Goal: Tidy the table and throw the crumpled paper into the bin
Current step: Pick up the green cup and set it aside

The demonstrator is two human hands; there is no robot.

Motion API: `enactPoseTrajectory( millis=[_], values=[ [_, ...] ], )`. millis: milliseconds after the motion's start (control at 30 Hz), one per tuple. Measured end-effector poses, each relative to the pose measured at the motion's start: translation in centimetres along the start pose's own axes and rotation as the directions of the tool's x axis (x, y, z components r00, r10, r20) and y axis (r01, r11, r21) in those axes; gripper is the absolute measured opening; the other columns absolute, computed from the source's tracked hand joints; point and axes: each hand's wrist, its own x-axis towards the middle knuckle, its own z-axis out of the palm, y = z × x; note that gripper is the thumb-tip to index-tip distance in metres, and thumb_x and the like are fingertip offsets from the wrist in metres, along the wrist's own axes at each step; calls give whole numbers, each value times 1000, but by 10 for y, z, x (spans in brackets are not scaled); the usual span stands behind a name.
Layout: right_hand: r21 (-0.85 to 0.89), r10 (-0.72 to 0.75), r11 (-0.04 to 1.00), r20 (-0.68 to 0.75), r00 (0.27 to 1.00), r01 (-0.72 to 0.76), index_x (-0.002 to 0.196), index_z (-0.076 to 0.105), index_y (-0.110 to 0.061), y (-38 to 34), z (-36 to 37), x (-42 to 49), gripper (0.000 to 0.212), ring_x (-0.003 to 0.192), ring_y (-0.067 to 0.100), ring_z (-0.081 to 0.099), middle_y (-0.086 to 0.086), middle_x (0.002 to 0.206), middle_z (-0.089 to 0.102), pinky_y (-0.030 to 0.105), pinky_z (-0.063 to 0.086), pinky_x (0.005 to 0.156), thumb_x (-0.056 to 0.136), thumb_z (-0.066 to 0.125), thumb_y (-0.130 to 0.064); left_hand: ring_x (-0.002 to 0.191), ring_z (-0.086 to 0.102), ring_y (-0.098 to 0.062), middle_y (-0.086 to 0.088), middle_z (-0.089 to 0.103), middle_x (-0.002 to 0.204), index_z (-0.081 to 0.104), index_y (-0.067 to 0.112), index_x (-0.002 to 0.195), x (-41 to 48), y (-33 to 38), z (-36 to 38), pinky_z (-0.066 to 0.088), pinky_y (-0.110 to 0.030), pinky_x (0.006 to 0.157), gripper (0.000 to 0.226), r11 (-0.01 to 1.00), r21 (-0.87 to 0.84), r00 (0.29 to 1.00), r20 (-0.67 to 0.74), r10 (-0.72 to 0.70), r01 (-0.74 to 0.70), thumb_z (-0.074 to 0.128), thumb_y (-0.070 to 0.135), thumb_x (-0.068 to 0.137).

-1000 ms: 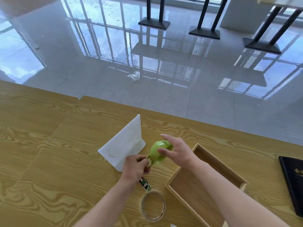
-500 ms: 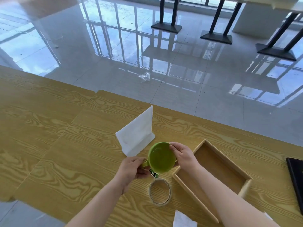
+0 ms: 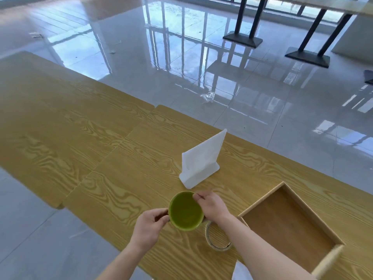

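Wood-grain table (image 3: 84,138) (glossy tiled floor (image 3: 222,81))

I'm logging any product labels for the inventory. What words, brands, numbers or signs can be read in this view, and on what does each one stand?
None can be read.
Green cup, held between the left hand and the right hand: no print shows.
White napkin holder: blank.
Tape roll: no lettering visible.
Wooden tray: bare wood, no marks.
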Motion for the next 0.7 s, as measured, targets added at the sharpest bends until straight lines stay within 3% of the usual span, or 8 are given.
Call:
enactPoseTrajectory(
  millis=[100, 200, 300, 433, 567, 700],
  values=[
    [-69, -8, 998, 4, 1000, 9, 97, 65, -16, -8, 14, 1, 29, 84, 30, 66, 11, 91, 66, 50, 61, 66, 98, 46, -37, 101, 68, -1, 19, 76, 101, 76, 25, 111, -5, -13, -9, 54, -28, 92, 26, 999, -23, 999, -3, -38, 38, 69, 11, 91],
    [-108, -21, 994, 3, 1000, 22, 98, 63, -12, -11, 25, 3, 32, 87, 33, 66, 14, 93, 68, 58, 56, 75, 99, 44, -38, 101, 68, 1, 20, 75, 101, 76, 28, 110, -8, -20, -15, 53, -24, 92, 30, 999, -11, 999, -27, -41, 41, 74, 10, 86],
    [-122, -4, 993, -3, 1000, 4, 96, 66, -22, -12, 33, 5, 29, 84, 26, 65, 1, 82, 65, 53, 56, 80, 99, 44, -40, 99, 67, 4, 18, 76, 99, 75, 26, 111, -10, -25, -17, 54, -23, 93, 36, 998, 6, 996, -58, -68, 68, 79, 8, 81],
    [-114, -18, 993, -26, 999, 15, 102, 67, -23, -15, 40, 9, 28, 85, 19, 63, -7, 84, 64, 47, 56, 80, 100, 45, -40, 90, 68, 1, 17, 75, 93, 76, 19, 110, -8, -30, -17, 54, -19, 85, 30, 992, 71, 982, -165, -96, 109, 80, 13, 81],
    [-47, -71, 997, -103, 992, 66, 88, 68, -24, -20, 49, 13, 23, 80, 18, 63, -9, 79, 67, 41, 56, 76, 98, 50, -33, 90, 68, -1, 13, 75, 95, 76, 15, 109, -7, -37, -22, 53, -18, 84, 28, 987, 50, 957, -256, -136, 153, 81, 16, 81],
    [162, -53, 985, -82, 995, 66, 87, 72, -11, -29, 61, 19, 29, 88, 34, 67, 13, 86, 71, 52, 56, 81, 99, 48, -20, 90, 66, -1, 7, 75, 100, 75, 12, 111, -5, -44, -33, 49, -13, 81, 33, 983, 22, 933, -320, -166, 182, 82, 17, 80]
  ],
)
